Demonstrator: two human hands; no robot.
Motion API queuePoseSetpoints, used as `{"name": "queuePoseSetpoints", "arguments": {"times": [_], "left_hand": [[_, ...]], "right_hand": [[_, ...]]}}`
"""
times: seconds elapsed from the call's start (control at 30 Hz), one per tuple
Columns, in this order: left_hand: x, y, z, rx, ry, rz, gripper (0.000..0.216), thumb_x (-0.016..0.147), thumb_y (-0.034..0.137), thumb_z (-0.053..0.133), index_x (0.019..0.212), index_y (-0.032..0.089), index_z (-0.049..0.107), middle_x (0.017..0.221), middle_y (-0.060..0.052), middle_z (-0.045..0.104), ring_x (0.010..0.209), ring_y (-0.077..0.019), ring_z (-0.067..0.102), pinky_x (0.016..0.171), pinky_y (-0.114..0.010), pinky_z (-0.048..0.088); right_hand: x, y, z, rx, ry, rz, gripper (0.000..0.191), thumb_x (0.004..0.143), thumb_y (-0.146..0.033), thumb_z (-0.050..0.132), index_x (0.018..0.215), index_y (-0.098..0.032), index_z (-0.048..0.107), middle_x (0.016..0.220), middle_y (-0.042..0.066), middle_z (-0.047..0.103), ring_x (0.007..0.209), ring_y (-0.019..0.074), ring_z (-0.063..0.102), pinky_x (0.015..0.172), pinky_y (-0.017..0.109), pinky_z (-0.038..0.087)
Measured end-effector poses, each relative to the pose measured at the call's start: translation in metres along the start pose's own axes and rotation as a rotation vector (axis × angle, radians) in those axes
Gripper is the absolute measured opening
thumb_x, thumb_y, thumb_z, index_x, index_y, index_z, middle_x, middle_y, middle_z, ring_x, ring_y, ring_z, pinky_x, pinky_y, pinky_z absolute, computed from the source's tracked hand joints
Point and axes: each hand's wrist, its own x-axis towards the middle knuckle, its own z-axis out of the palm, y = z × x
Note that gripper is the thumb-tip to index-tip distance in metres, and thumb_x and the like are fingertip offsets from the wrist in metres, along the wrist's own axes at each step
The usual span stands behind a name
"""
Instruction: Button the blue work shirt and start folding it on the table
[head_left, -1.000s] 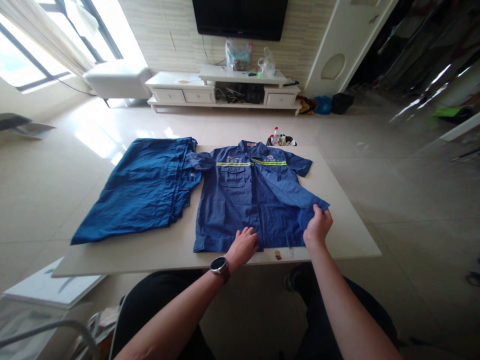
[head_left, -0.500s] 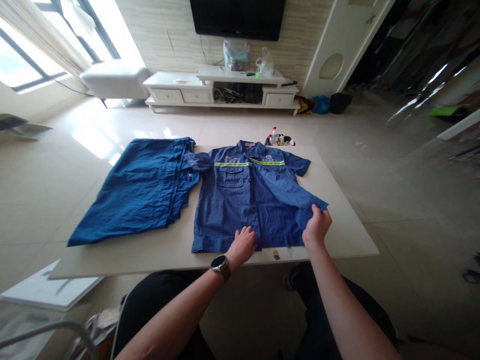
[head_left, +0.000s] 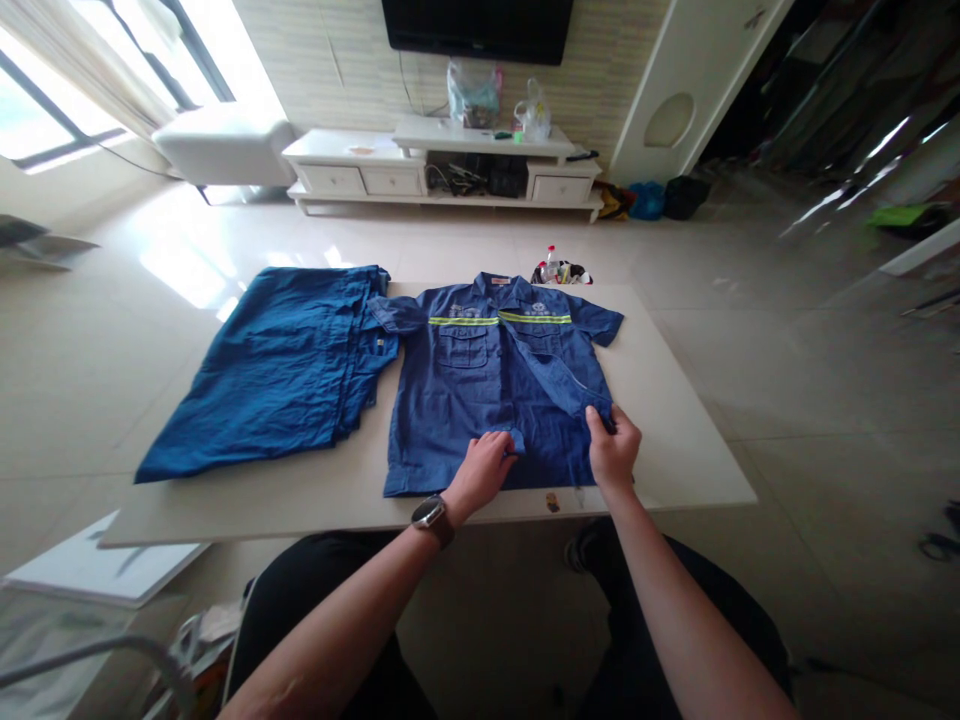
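Note:
A blue short-sleeved work shirt (head_left: 457, 400) with a yellow-green stripe across the chest lies face up, collar away from me. Its front is unfastened in the lower part. My left hand (head_left: 486, 468) is closed on the lower edge of the left-side front panel, lifting a bit of cloth. My right hand (head_left: 615, 446) pinches the other front panel near its edge and holds it folded back, showing the shirt's inside. Left of the shirt lies a stack of blue garments (head_left: 277, 370), touching or close to its sleeve.
The white table (head_left: 682, 450) bears the clothes; a small sticker (head_left: 553, 502) is near its front edge. Beyond it stands a bottle with a red cap (head_left: 551, 262). A white TV cabinet (head_left: 352, 150) and a grey-white bench (head_left: 225, 150) are further back.
My right hand has moved left with the front panel, which folds back less widely. My left hand has risen slightly and now lifts the edge of the other panel.

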Motion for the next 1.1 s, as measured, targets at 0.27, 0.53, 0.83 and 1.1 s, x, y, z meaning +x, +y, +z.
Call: {"name": "queuePoseSetpoints", "arguments": {"times": [0.27,0.53,0.83,1.1], "left_hand": [[0.005,-0.004,-0.007,-0.131,0.097,0.009,0.011,0.1,0.026,0.055,0.105,0.02,0.063,0.101,-0.006,0.072,0.093,-0.0203,0.064,0.087,-0.034,0.048],[0.006,-0.005,-0.007,-0.147,0.077,0.083,0.02,0.102,0.024,0.051,0.098,0.018,0.07,0.095,-0.007,0.073,0.09,-0.0197,0.065,0.085,-0.03,0.049],[0.007,-0.009,-0.002,-0.198,0.118,0.068,0.018,0.101,0.019,0.049,0.1,0.018,0.067,0.095,-0.006,0.074,0.085,-0.0168,0.067,0.08,-0.027,0.05],[0.007,-0.008,-0.002,-0.193,0.098,0.046,0.018,0.086,0.009,0.061,0.099,0.017,0.071,0.091,-0.004,0.075,0.083,-0.0155,0.067,0.081,-0.026,0.052]], "right_hand": [[-0.015,-0.007,0.012,-0.104,-0.212,-0.235,0.02,0.091,-0.039,0.065,0.081,-0.022,0.069,0.074,0.001,0.065,0.07,0.0176,0.057,0.069,0.03,0.047],[-0.03,-0.008,0.024,-0.108,-0.498,-0.359,0.013,0.093,-0.024,0.062,0.084,-0.022,0.072,0.08,0.004,0.07,0.078,0.0205,0.063,0.075,0.033,0.048],[-0.037,0.0,0.033,-0.082,-0.638,-0.286,0.013,0.09,-0.021,0.063,0.086,-0.022,0.075,0.082,0.005,0.073,0.08,0.0206,0.067,0.076,0.032,0.051],[-0.037,0.002,0.034,-0.1,-0.614,-0.225,0.014,0.089,-0.025,0.063,0.082,-0.021,0.075,0.08,0.005,0.073,0.076,0.0202,0.067,0.073,0.031,0.051]]}}
